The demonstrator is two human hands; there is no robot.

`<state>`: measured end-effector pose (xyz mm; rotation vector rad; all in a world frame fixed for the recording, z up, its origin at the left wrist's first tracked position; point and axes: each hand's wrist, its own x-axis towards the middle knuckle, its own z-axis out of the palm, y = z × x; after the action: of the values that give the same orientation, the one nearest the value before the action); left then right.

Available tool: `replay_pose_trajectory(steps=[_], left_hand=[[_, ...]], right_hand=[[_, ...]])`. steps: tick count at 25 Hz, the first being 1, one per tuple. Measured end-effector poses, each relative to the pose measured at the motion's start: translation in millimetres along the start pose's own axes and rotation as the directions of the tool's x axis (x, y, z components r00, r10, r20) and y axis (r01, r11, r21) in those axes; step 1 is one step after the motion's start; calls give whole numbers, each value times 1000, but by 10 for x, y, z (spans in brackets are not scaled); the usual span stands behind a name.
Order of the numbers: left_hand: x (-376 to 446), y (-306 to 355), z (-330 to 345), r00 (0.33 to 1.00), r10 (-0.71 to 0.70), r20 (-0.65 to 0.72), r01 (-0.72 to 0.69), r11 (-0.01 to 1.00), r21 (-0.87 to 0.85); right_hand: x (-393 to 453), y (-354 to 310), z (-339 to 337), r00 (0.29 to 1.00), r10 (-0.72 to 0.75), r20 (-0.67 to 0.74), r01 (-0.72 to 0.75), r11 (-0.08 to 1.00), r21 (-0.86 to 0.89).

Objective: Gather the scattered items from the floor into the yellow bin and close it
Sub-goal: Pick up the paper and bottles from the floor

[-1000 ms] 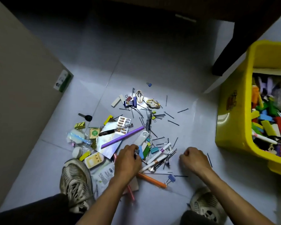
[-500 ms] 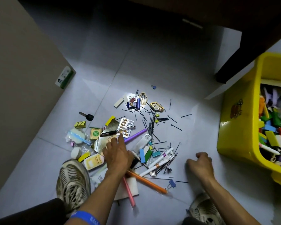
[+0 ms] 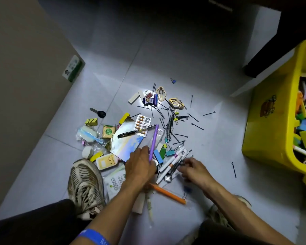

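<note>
Small items lie scattered on the grey tiled floor: hairpins (image 3: 170, 123), a pill blister (image 3: 143, 125), a black pen (image 3: 136, 131), binder clips, erasers, an orange pen (image 3: 168, 193) and white markers (image 3: 171, 160). My left hand (image 3: 140, 167) is closed around a purple pen (image 3: 154, 141), which points up and away from me. My right hand (image 3: 195, 169) rests on the pile beside the markers, fingers curled over hairpins; what it grips is blurred. The yellow bin (image 3: 265, 131) stands open at the right, with several colourful items inside.
My two shoes (image 3: 86, 185) flank the pile, the right shoe (image 3: 219, 211) under my arm. A beige cabinet wall (image 3: 25, 85) runs along the left. A dark furniture leg (image 3: 279, 45) stands behind the bin. A lone hairpin (image 3: 234, 169) lies near the bin.
My left hand has closed on the purple pen and swung it upright. My right hand moved left from the bare floor onto the markers and hairpins.
</note>
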<state>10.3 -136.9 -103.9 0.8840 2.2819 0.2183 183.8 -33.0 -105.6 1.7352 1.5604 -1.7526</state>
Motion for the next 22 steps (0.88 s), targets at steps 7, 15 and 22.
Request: replay_pose_trajectory(steps=[7, 15, 22], left_hand=[[7, 16, 214, 879, 225, 420, -386, 854, 349], [262, 148, 174, 898, 435, 60, -430, 845, 317], [358, 209, 107, 990, 47, -132, -64, 989, -130]], right_hand=[[-24, 225, -176, 952, 54, 302, 78, 910, -407], [-30, 371, 117, 891, -128, 437, 261, 929, -261], [113, 114, -113, 963, 29, -269, -72, 986, -151]])
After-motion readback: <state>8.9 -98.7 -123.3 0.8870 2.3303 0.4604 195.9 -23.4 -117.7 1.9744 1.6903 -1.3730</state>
